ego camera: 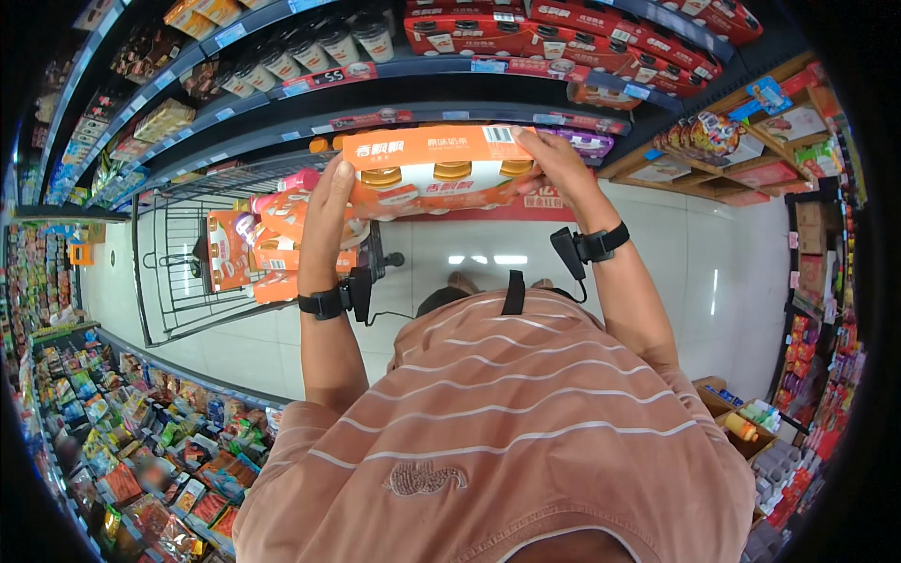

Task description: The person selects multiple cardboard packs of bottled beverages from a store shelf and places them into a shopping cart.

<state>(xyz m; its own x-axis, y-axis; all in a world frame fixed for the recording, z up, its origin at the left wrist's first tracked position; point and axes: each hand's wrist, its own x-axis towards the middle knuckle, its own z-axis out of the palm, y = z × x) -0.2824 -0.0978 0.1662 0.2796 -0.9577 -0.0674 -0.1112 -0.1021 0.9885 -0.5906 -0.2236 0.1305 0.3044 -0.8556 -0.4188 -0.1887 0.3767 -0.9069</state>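
Note:
An orange-and-white carton multipack of cup drinks (pixel 436 172) is held level between my two hands, in front of the lower shelves. My left hand (pixel 329 193) presses against its left end, with the thumb up at the top edge. At the right end, my right hand (pixel 552 162) grips with its thumb on top, near a barcode, and fingers beneath. Gold-coloured cup lids show through the cut-outs in the carton's side. Below and left of my left hand, several similar orange packs (pixel 229 250) lie in a black wire shopping cart (pixel 165 310).
Dark store shelves (pixel 394 74) run across the front, stocked with red multipacks (pixel 464 35) and white cups with dark lids (pixel 338 49). A wooden display rack (pixel 767 151) stands at right. Behind on the left is a bin of packaged snacks (pixel 148 450). Tiled floor (pixel 486 243) lies below.

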